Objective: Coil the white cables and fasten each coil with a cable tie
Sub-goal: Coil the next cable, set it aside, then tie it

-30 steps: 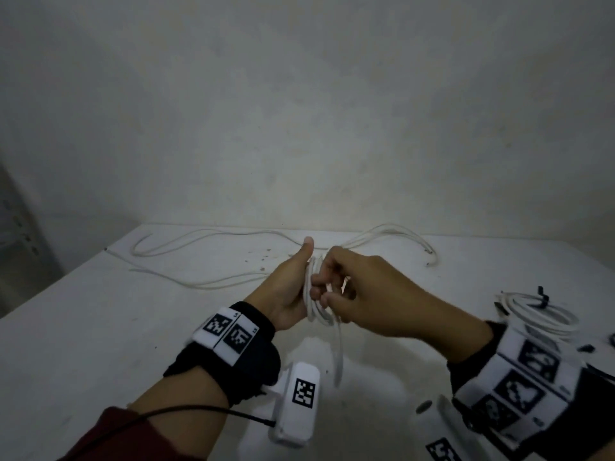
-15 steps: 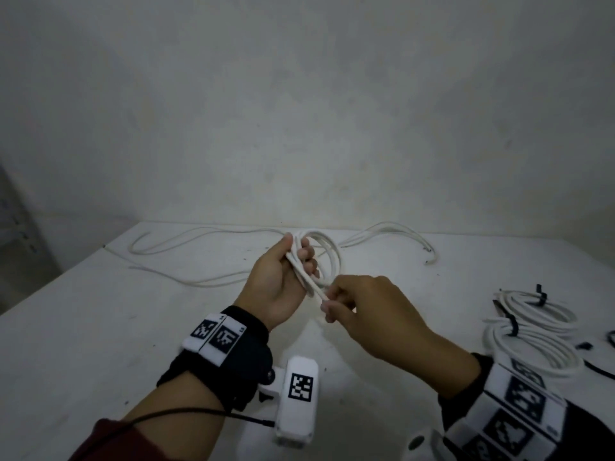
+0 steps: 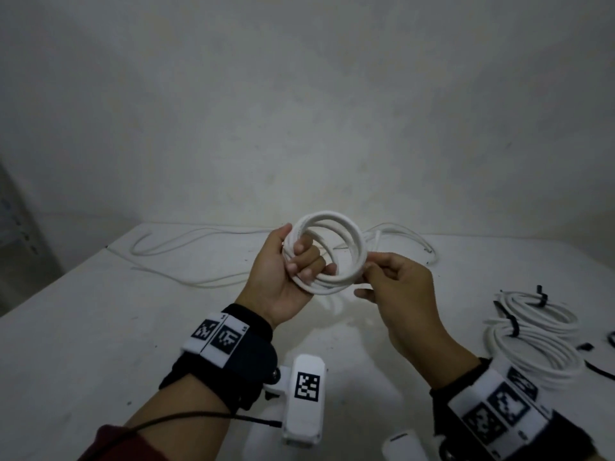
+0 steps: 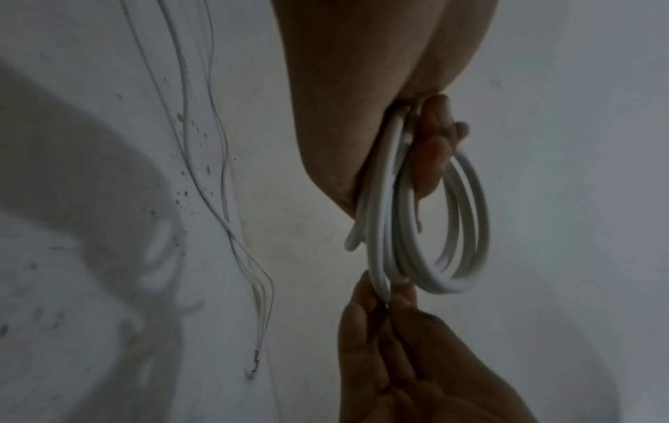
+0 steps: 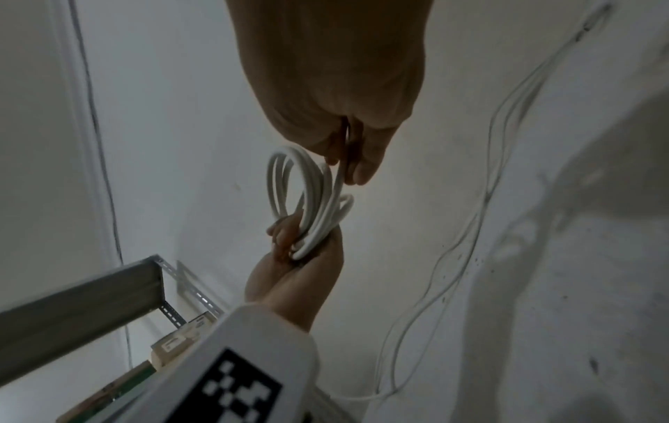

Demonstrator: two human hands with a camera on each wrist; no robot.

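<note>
From the head camera, my left hand (image 3: 283, 277) gripped the white cable coil (image 3: 332, 251) above the table (image 3: 100, 327), fingers curled through it; my right hand (image 3: 399, 294) pinched its right side. Two tied coils (image 3: 532, 331) lay at the right. The left wrist camera showed the loops hanging from my curled fingers (image 4: 431, 160). The right wrist camera showed my fingertips (image 5: 362, 168) pinching one strand.

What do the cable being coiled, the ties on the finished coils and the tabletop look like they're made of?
Cable coil, held by the left hand: likely plastic-jacketed, smooth with a soft sheen; it bends into tight round loops without kinking.
Black ties on the finished coils: thin dark strips, probably plastic; too small to tell more.
Table: matte white, speckled; material unclear.
</note>
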